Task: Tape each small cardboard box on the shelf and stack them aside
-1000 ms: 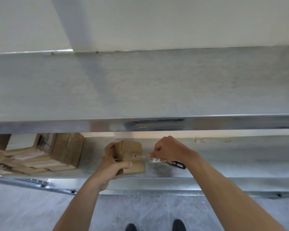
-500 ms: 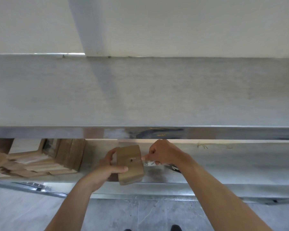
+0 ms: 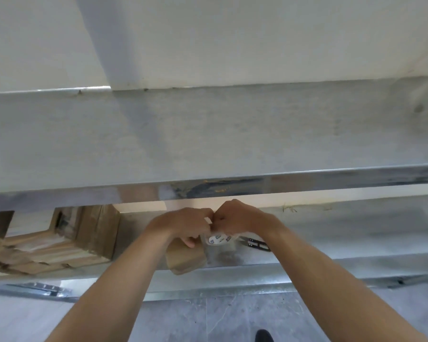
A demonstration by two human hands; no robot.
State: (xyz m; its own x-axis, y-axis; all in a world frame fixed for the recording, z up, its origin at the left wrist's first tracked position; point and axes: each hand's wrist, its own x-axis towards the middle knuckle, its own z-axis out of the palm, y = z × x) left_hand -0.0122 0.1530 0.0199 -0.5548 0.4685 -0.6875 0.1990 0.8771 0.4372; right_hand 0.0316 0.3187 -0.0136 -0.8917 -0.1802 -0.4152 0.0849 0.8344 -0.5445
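A small brown cardboard box [image 3: 185, 259] lies flat on the lower metal shelf [image 3: 331, 243], near its front edge and just below my left wrist. Above the box my two hands meet knuckle to knuckle. My right hand [image 3: 240, 218] grips a clear tape roll [image 3: 218, 239] with a white printed core, which hangs under its fingers. My left hand [image 3: 183, 224] has its fingers curled and pinches a white tape end [image 3: 208, 220] where the hands touch. Its thumb points down toward the box.
Black-handled snips [image 3: 257, 244] lie on the shelf just right of the tape roll. A pile of flattened cardboard [image 3: 42, 255] and a larger brown box [image 3: 97, 230] stand at the left. The upper shelf [image 3: 208, 139] overhangs my hands. Grey floor lies below.
The box has gone from my left hand's grip to lying flat on the shelf. My left hand has risen to meet my right hand at the tape roll.
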